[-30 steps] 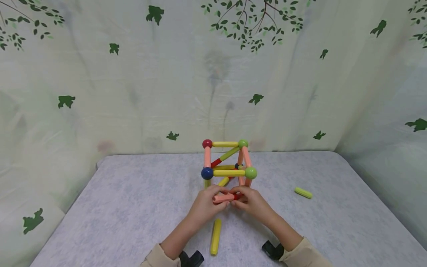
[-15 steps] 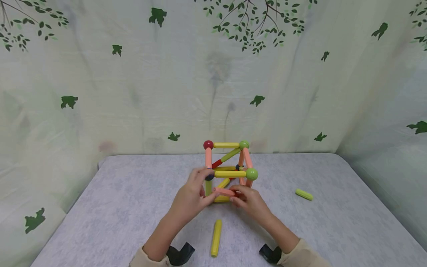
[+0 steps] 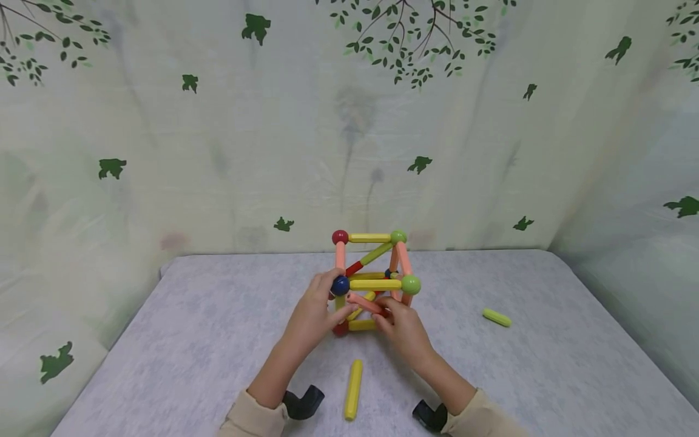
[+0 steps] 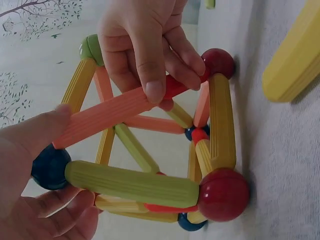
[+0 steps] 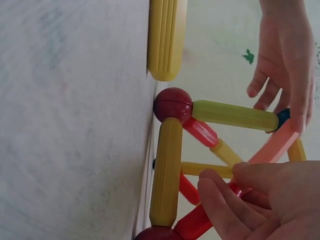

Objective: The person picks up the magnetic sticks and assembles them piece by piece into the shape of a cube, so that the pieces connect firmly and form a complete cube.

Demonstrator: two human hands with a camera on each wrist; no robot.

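A cube-like frame of magnetic rods and balls stands mid-table, with a yellow rod along its upper front edge. My left hand holds the blue ball at the upper front left corner, its fingers behind it. In the left wrist view, the left thumb touches the upper end of a pink rod, close by the blue ball. My right hand pinches that pink rod where it joins a red rod. The rod pair slants across the frame's front face; the red rod's far end is partly hidden by fingers.
A loose yellow rod lies in front of the frame, between the forearms. Off to the right lies a short green rod. A leaf-printed curtain hangs behind the table. Black wrist mounts sit below the hands.
The left hand has left the pink rod's middle and gone up to the blue ball. The right hand has tilted the pink rod, its left end now higher and nearer the ball.
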